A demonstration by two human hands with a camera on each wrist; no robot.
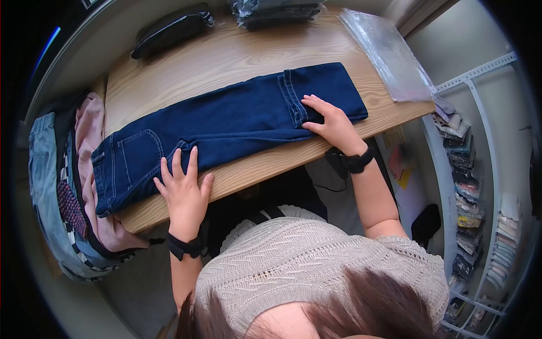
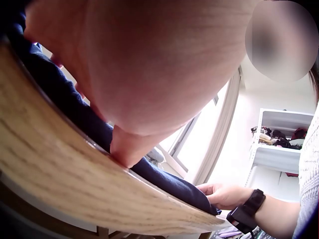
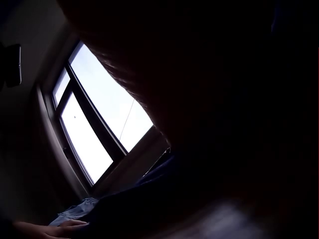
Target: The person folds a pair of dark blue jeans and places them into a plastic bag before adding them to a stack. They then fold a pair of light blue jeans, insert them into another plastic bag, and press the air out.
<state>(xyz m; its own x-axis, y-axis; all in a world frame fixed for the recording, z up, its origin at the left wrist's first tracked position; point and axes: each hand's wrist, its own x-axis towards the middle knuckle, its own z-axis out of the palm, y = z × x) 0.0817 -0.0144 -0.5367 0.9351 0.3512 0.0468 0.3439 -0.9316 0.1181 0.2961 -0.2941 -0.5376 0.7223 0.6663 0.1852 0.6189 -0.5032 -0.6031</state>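
A pair of dark blue jeans (image 1: pixel 226 116) lies folded lengthwise across the wooden table, with the waistband and back pocket at the left. One hem (image 1: pixel 292 99) is turned back over the leg toward the right. My left hand (image 1: pixel 183 189) rests with spread fingers on the near edge of the jeans, just right of the pocket. In the left wrist view its thumb reaches down at the table's edge. My right hand (image 1: pixel 336 127) lies on the right part, fingertips beside the stitched hem. The right wrist view is mostly dark.
Light jeans (image 1: pixel 42 164) and a pink garment (image 1: pixel 90 147) hang over the table's left end. At the back lie a dark wrapped bundle (image 1: pixel 172 28) and a plastic-wrapped stack (image 1: pixel 276 12). Clear plastic bags (image 1: pixel 389 56) cover the right corner. A white rack (image 1: pixel 477 107) with packed clothes stands right.
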